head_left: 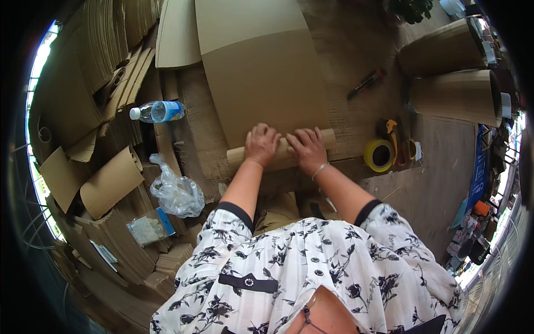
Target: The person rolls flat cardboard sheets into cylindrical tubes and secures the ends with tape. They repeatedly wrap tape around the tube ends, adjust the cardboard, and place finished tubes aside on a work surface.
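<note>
A long sheet of brown corrugated cardboard (261, 72) lies flat in front of me, its near end curled into a tight roll (236, 156). My left hand (261, 143) presses down on the roll left of centre, fingers bent over it. My right hand (307, 148), a thin bracelet at the wrist, presses on the roll just beside it. Both forearms reach forward from my patterned white shirt.
A yellow tape roll (379, 155) and an orange-handled tool (394, 133) lie right of the roll; a red-and-black cutter (365, 83) sits farther back. Two big cardboard rolls (456, 94) stand at the right. A water bottle (158, 111), a crumpled plastic bag (177, 192) and stacked cardboard (105, 67) fill the left.
</note>
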`<state>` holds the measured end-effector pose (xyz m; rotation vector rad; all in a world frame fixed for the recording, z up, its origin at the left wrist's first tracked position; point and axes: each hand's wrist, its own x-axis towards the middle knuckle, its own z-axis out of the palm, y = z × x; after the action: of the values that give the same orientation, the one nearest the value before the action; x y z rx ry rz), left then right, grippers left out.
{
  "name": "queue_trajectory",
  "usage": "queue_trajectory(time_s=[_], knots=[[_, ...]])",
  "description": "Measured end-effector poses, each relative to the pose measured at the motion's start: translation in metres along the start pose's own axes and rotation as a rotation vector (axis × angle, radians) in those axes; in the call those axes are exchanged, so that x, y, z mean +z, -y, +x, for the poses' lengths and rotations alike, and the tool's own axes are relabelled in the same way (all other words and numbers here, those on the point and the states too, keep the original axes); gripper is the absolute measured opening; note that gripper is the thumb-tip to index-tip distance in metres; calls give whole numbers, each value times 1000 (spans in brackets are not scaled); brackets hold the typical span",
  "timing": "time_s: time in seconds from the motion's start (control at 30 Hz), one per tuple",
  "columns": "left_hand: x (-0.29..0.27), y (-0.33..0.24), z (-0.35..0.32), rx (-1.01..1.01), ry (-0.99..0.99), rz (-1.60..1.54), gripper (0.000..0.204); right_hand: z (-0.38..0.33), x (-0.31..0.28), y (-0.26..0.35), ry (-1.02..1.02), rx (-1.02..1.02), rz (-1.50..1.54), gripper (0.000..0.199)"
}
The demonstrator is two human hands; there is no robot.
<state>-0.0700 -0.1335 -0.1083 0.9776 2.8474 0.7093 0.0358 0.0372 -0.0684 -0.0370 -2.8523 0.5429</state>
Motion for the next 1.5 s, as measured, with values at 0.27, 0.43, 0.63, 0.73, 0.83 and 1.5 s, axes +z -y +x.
queue_trajectory(time_s=[0.27, 0.43, 0.63, 0.73, 0.83, 1.5], knots=[[0, -38, -9, 84, -330, 146, 17, 67, 35, -18, 116, 208, -58, 16], [15, -8, 38, -117, -147, 180, 20, 62, 40, -15, -23, 136, -71, 16], [12, 14, 84, -106, -196, 189, 20, 108, 52, -23, -97, 159, -8, 13], [16, -4, 67, 61, -489, 212, 18, 136, 63, -31, -31, 280, -50, 13], [14, 5, 79, -76, -290, 214, 19, 135, 65, -31, -126, 171, -17, 12], [0, 65, 186, -71, -122, 228, 18, 207, 87, -46, -195, 181, -127, 19]])
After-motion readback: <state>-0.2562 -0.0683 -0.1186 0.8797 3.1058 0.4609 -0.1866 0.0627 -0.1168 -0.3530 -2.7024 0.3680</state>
